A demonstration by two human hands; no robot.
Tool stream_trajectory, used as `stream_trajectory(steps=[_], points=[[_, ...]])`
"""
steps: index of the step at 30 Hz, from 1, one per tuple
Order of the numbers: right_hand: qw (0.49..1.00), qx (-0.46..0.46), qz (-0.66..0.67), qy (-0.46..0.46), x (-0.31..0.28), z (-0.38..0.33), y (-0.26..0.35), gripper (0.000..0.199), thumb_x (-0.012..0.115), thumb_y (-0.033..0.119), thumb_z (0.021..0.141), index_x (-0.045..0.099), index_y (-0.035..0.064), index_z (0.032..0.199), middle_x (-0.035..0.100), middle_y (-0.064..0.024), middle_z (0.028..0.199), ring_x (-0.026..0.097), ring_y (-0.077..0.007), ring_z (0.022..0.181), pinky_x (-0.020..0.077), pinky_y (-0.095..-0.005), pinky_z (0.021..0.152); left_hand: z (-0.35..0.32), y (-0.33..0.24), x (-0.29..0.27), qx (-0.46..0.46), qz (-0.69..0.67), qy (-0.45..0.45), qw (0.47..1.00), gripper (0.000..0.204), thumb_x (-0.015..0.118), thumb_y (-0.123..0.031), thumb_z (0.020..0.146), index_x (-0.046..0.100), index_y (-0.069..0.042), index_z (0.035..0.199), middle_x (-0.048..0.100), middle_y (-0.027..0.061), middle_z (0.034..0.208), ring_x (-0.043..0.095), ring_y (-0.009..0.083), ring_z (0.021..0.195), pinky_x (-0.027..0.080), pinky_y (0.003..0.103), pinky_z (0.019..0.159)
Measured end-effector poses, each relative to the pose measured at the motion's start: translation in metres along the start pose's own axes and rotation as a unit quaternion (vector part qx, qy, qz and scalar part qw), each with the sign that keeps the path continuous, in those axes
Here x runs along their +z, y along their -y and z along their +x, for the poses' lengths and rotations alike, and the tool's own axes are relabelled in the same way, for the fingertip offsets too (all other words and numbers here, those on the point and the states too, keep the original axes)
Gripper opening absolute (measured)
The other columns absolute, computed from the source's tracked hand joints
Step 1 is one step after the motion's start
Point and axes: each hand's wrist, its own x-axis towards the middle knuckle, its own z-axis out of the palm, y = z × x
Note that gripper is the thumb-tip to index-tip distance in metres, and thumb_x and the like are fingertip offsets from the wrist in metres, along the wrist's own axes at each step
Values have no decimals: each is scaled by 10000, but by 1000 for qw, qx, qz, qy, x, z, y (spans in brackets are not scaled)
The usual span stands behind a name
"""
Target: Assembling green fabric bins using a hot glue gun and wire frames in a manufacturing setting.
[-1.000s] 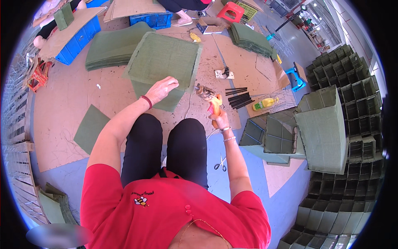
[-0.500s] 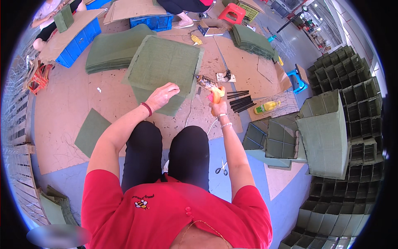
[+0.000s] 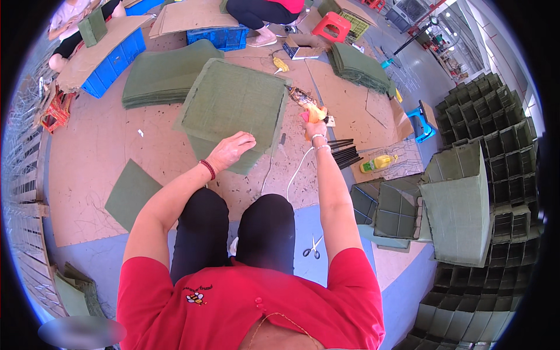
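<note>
Two hands: left hand [image 3: 232,150] on felt sheet [image 3: 233,105], right hand [image 3: 313,125] gripping glue gun [image 3: 308,104].

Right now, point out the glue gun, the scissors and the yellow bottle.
glue gun [image 3: 315,112], head view, on its yellow body.
scissors [image 3: 313,248], head view, at the pivot.
yellow bottle [image 3: 380,163], head view, mid-body.

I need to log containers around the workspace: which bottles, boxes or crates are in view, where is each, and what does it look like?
Yellow bottle: lying on its side right of the right hand; green cap.
Blue crates: far left, under a cardboard sheet; rectangular, slotted sides.
Blue crate: top centre, by a seated person's feet.
Cardboard box: top centre, small, open, brown.
Green compartment boxes: stacked along the right edge.
</note>
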Motion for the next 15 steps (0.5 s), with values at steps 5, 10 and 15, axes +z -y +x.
stream_trajectory(steps=[5, 10, 15], points=[[999, 17, -33, -6, -4, 8, 16, 472, 704, 256, 570, 624, -59, 912, 625, -242, 940, 608, -319, 936, 484, -352, 818, 1, -3, -1, -8, -8, -1, 1000, 269, 549, -3, 669, 594, -16, 934, 568, 64, 967, 552, 216, 969, 511, 288, 765], [1000, -11, 8, -24, 1, -9, 0, 484, 718, 250, 551, 621, -57, 912, 624, -245, 929, 606, -334, 924, 486, -359, 812, 2, -4, -2, -14, -17, 0, 1000, 273, 541, 13, 667, 596, -10, 934, 574, 72, 972, 559, 230, 959, 509, 301, 764], [999, -8, -13, 30, -7, -37, -30, 506, 719, 248, 567, 599, -42, 965, 629, -230, 923, 608, -342, 904, 483, -392, 801, 2, 0, -1, -11, -23, -1, 1000, 274, 534, 35, 666, 598, -1, 930, 578, 83, 972, 563, 246, 951, 507, 315, 768]])
